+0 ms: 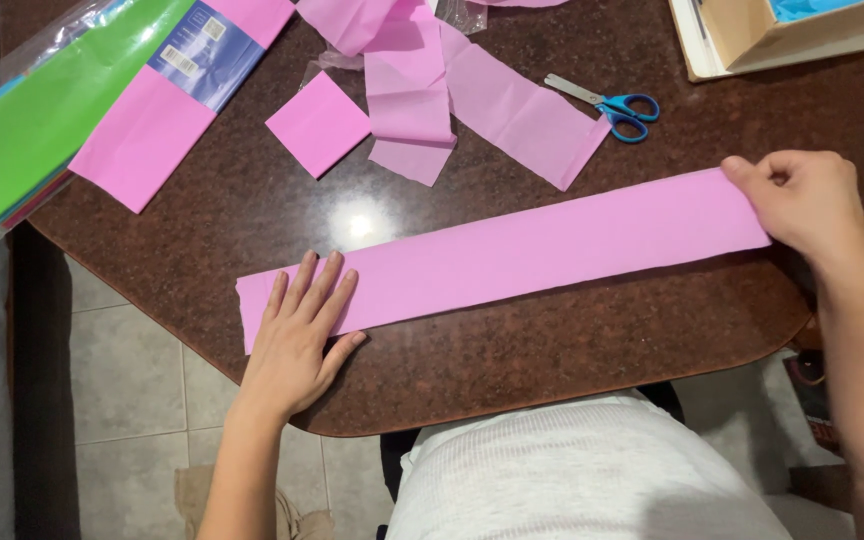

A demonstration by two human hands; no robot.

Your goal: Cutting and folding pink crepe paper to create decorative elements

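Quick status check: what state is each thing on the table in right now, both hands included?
Long pink paper strip: flat, stretched across the table.
Left hand: open, palm pressing the strip's left end.
Right hand: pinching the strip's right end.
Scissors: closed, lying untouched.
Small pink square: flat, apart.
Loose pink strips: overlapping.
Coloured paper pack: in plastic wrap.

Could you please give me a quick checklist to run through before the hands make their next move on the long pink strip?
1. Left hand flat on the strip's left end: ok.
2. Right hand holding the right end: ok.
3. Strip lying flat on the table: ok.
4. Scissors off the strip: ok.
5. Loose pink pieces apart from the strip: ok.
6. Strip's layers aligned: cannot tell.
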